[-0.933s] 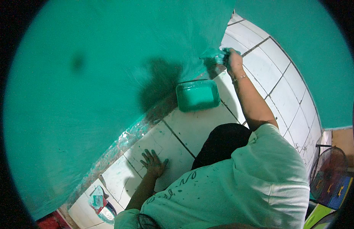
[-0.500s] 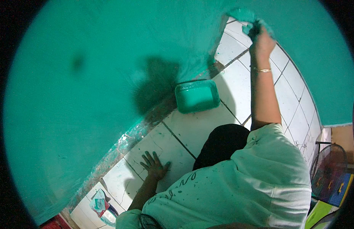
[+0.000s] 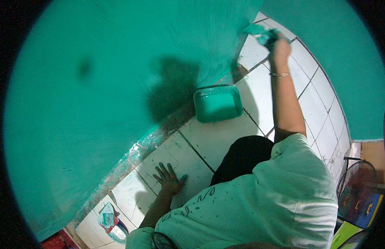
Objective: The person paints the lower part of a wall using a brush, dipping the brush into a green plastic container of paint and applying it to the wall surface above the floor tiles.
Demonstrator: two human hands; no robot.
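Observation:
My right hand (image 3: 280,50), at the end of an outstretched arm, is closed around a teal-smeared paintbrush (image 3: 255,29). The brush head meets the lower edge of the teal wall (image 3: 97,116) near the far corner; motion blurs it somewhat. On the white floor tiles my left hand (image 3: 169,182) lies flat with fingers spread and dark smudges on them, holding nothing. Between the two hands, close to the wall's base, stands a rectangular tub (image 3: 219,103) of teal paint.
A second teal wall (image 3: 358,83) rises at the right. By its near end stands a fan (image 3: 358,178). At the lower left, a paint-stained scrap (image 3: 106,218) lies beside a shiny rounded object (image 3: 118,233). My dark-clad knee (image 3: 246,155) is beside the tub.
My right hand and the paintbrush have shifted slightly down and to the left, along the wall's lower edge. My left hand stays on the floor.

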